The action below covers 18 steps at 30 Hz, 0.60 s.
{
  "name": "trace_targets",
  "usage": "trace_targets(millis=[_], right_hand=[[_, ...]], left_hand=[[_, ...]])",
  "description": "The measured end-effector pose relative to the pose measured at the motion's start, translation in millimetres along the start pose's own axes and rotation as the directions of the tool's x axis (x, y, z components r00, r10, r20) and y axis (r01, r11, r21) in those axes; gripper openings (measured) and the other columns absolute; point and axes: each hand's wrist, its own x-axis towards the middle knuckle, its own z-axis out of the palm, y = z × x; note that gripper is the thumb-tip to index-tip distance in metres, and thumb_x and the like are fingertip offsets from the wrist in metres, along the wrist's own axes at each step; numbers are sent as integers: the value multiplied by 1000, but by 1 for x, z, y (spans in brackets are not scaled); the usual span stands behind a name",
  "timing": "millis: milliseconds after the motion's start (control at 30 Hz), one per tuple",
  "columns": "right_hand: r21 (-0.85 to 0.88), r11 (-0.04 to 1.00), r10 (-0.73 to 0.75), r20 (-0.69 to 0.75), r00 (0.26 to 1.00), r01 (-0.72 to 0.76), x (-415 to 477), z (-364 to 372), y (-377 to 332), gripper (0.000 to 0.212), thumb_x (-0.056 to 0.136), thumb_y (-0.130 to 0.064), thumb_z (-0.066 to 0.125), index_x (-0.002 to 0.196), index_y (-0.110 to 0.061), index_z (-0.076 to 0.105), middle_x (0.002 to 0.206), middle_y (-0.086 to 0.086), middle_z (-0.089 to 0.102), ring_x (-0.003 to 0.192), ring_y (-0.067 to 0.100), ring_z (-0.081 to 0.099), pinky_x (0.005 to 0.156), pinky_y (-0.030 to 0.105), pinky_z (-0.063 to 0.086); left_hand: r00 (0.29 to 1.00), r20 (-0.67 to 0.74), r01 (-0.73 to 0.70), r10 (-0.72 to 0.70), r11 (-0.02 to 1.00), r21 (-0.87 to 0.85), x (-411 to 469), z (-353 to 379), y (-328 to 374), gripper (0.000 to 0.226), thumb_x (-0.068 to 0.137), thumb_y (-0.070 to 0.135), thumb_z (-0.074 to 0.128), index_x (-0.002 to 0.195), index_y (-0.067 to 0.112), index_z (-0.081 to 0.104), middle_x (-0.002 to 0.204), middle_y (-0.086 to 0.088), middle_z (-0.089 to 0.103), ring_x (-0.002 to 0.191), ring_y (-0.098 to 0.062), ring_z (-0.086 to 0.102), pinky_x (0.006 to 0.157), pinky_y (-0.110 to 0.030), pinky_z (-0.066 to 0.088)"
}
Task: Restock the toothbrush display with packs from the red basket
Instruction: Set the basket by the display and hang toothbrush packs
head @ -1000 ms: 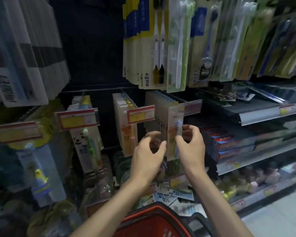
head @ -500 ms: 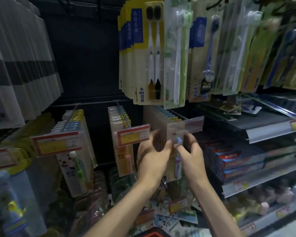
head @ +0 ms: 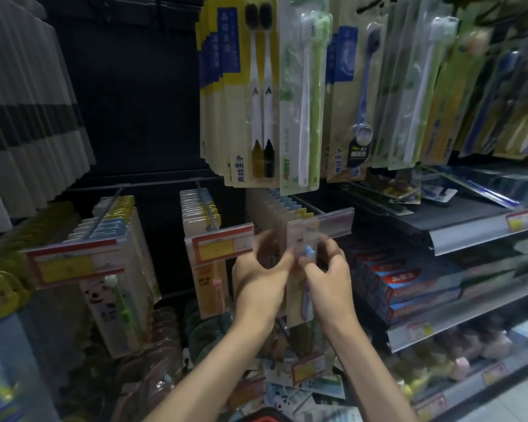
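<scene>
A small toothbrush pack [head: 297, 287] with a blue brush hangs at the front of a peg row of like packs [head: 282, 208]. Its top sits just under the clear price strip [head: 333, 222]. My left hand [head: 261, 280] pinches the pack's left edge. My right hand [head: 328, 277] pinches its right side near the top. Only the rim of the red basket [head: 264, 415] shows at the bottom edge, between my forearms.
Two more peg rows of small packs [head: 201, 217] [head: 110, 226] with red and yellow price tags hang to the left. Long toothbrush packs [head: 256, 95] hang overhead. Toothpaste boxes [head: 409, 287] fill the shelves at right. Loose packs [head: 290, 391] lie below.
Both hands have raised the pack from mid-row height up to the peg's front end, under the price strip. The view has tilted up, so less of the basket shows.
</scene>
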Motion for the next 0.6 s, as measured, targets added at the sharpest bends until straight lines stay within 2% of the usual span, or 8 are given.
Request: trace_targets(millis=[67,167,267,433,533,600], right_hand=[[5,1000,11,2,1000,-11,1,-1,0,46,94,-7,64,137,-24,60,127,-2,68,118,12,66,105,42,55],[19,999,34,13,999,-34,1,-1,0,45,96,-1,61,134,-26,63,117,-4,75,111,9,71,101,42,58],[12,999,47,12,999,-47,1,-1,-1,43,97,-5,62,134,-27,64,116,-4,76,111,11,72,102,48,57],[9,998,66,30,997,-67,1,2,-4,48,92,-15,61,138,-30,62,118,-4,76,113,10,71,103,48,57],[19,997,68,43,997,-68,0,1,-5,46,97,-8,60,138,-28,62,115,-4,76,109,8,72,102,45,58],[18,997,71,41,997,-72,0,0,-6,44,98,-6,60,136,-28,63,110,-4,77,104,7,73,99,44,59]], left_hand=[[1000,14,7,-6,1000,-11,1,1,1,32,88,33,81,117,35,69,103,24,71,89,26,59,75,2,48],[999,39,25,-24,999,-29,3,3,2,29,87,29,82,114,31,71,103,17,74,88,20,63,75,-4,53],[999,40,37,-36,999,-32,6,6,4,29,87,29,82,113,30,71,100,18,73,83,17,64,66,-3,49],[997,38,68,-65,995,-78,9,14,3,35,87,26,82,119,32,70,104,15,76,96,3,70,81,-15,56],[995,56,89,-84,991,-102,12,18,3,36,89,23,81,123,31,70,110,11,77,103,-6,72,91,-26,59],[994,69,95,-88,989,-110,12,19,4,35,91,22,79,124,28,71,111,10,77,104,-6,72,91,-25,58]])
